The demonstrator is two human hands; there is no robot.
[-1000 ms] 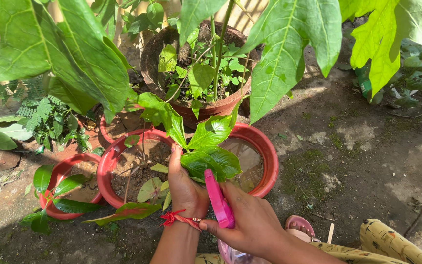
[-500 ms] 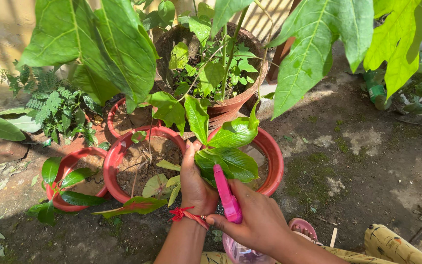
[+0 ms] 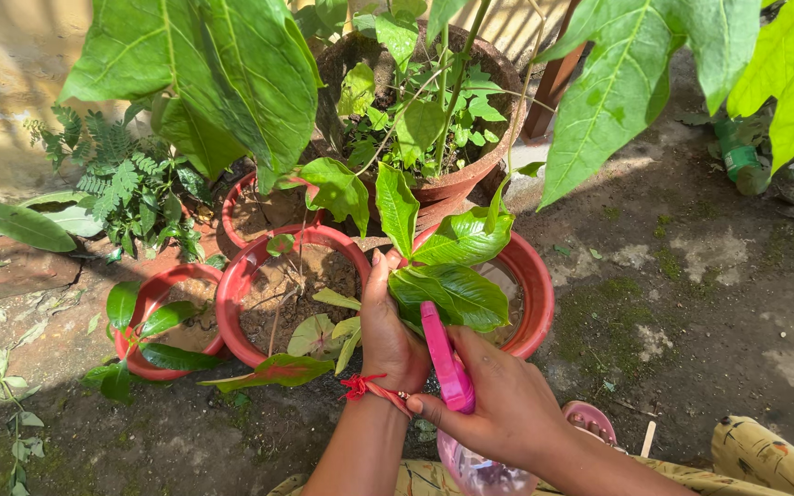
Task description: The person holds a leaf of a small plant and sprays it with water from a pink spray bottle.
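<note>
Head view: left hand [image 3: 388,331] clasping plant stem [image 3: 395,266] between red pots [image 3: 232,303]. Right hand [image 3: 498,404] clenched around pink spray bottle [image 3: 445,363], nozzle near leaves [image 3: 452,294].

Large terracotta pot [image 3: 470,174], top centre: mixed small green plants. Small red pot [image 3: 255,207] behind the front row, holding soil. Red pot [image 3: 232,303], centre left: soil and a few pale leaves. Smaller red pot [image 3: 140,363], far left: dark glossy leaves. Fern [image 3: 112,174], upper left, beside a brick [image 3: 20,271]. Broad lobed leaves [image 3: 618,83] overhanging from above. Green bottle [image 3: 737,161], upper right, lying on bare mossy ground [image 3: 691,303]. Pink sandal [image 3: 590,418], bottom edge.
</note>
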